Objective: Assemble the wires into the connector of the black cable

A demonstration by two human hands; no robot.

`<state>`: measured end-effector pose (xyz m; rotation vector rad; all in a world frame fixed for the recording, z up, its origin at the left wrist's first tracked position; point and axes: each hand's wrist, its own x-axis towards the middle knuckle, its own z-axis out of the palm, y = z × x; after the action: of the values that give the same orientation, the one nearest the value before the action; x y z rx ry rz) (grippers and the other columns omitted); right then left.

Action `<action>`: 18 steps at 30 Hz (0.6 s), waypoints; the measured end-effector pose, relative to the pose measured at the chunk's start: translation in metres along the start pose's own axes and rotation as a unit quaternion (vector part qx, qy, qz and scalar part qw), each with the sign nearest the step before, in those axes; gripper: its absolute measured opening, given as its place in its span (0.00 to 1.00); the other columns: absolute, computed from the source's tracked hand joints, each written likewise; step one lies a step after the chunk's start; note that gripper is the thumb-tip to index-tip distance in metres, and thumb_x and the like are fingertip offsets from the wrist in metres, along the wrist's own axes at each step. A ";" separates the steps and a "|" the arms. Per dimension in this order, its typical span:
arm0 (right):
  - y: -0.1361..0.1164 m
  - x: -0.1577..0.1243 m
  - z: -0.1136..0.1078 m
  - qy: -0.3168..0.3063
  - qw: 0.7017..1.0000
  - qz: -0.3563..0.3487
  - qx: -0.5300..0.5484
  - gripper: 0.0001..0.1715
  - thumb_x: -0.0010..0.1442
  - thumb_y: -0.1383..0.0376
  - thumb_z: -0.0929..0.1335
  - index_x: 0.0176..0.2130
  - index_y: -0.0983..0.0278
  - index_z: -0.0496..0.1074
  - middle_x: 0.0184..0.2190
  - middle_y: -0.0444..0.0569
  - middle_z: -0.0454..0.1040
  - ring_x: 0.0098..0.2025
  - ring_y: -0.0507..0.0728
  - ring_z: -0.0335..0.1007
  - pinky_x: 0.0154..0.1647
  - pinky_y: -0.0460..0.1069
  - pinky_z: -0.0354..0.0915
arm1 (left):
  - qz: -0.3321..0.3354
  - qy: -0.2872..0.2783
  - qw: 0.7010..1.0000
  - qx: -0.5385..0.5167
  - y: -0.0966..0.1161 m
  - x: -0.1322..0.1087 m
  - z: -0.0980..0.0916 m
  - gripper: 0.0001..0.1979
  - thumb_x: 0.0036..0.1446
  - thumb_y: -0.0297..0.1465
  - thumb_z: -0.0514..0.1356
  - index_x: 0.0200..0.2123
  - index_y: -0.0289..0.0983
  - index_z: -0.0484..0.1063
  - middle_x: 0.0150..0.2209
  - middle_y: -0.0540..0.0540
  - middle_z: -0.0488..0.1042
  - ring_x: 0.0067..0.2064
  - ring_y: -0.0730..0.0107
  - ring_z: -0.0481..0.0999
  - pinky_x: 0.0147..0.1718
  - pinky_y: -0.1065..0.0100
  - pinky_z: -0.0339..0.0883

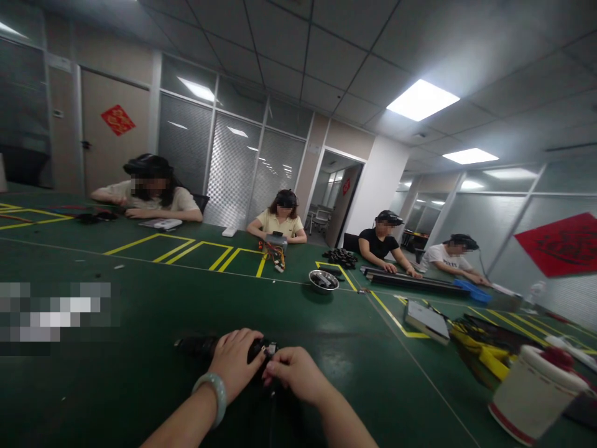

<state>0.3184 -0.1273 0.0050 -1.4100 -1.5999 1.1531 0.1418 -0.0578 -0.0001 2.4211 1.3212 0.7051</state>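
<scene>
On the green table (153, 317) in front of me lies a dark, elongated object (196, 346), with a small silvery part (271, 348) at its right end. My left hand (236, 361), a pale green bangle on its wrist, is wrapped over the dark object near that end. Just to the right, my right hand (295, 372) has thumb and index finger pinched together beside the silvery part. Whatever is between those fingertips is too small to make out. The lower side of the dark object is hidden by my hands.
A metal bowl (324, 281) with dark parts stands ahead. To the right are a grey box (426, 321), a yellow-and-black bag (494, 361) and a white-and-red container (532, 395). Several people sit across the table, one by long black bars (415, 283), another by a box with wires (277, 246).
</scene>
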 end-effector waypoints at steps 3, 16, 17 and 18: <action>0.005 -0.006 -0.003 0.037 0.999 0.000 0.009 0.21 0.55 0.51 0.70 0.32 0.68 0.77 0.25 0.45 0.74 0.24 0.49 0.61 0.28 0.44 0.57 | 0.014 -0.003 1.000 -0.004 0.003 -0.004 -0.002 0.17 0.57 0.40 0.53 0.48 0.44 0.71 0.48 0.46 0.70 0.52 0.58 0.66 0.53 0.57 0.52; 0.021 -0.024 -0.024 -0.091 0.992 0.079 0.023 0.14 0.47 0.60 0.74 0.34 0.66 0.74 0.23 0.43 0.73 0.24 0.51 0.67 0.27 0.44 0.60 | 0.059 -0.045 0.997 -0.024 0.025 -0.020 -0.005 0.19 0.48 0.38 0.63 0.44 0.42 0.69 0.51 0.46 0.66 0.53 0.58 0.65 0.54 0.60 0.55; 0.021 -0.025 -0.024 -0.091 0.993 0.074 0.013 0.13 0.49 0.60 0.73 0.33 0.66 0.74 0.23 0.42 0.72 0.24 0.50 0.66 0.26 0.44 0.59 | 0.058 -0.057 0.996 -0.024 0.026 -0.021 -0.005 0.20 0.49 0.37 0.62 0.46 0.41 0.68 0.51 0.46 0.68 0.52 0.58 0.66 0.53 0.60 0.56; 0.019 -0.025 -0.025 -0.091 0.994 0.067 0.002 0.11 0.51 0.60 0.72 0.31 0.67 0.74 0.22 0.42 0.72 0.23 0.50 0.66 0.26 0.44 0.59 | 0.054 -0.066 0.996 -0.019 0.027 -0.022 -0.005 0.20 0.49 0.37 0.62 0.47 0.41 0.68 0.49 0.46 0.69 0.50 0.58 0.68 0.51 0.60 0.57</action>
<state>0.3523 -0.1476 -0.0028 -1.4620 -1.6452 1.3983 0.1485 -0.0908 0.0107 2.4767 1.1234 0.5814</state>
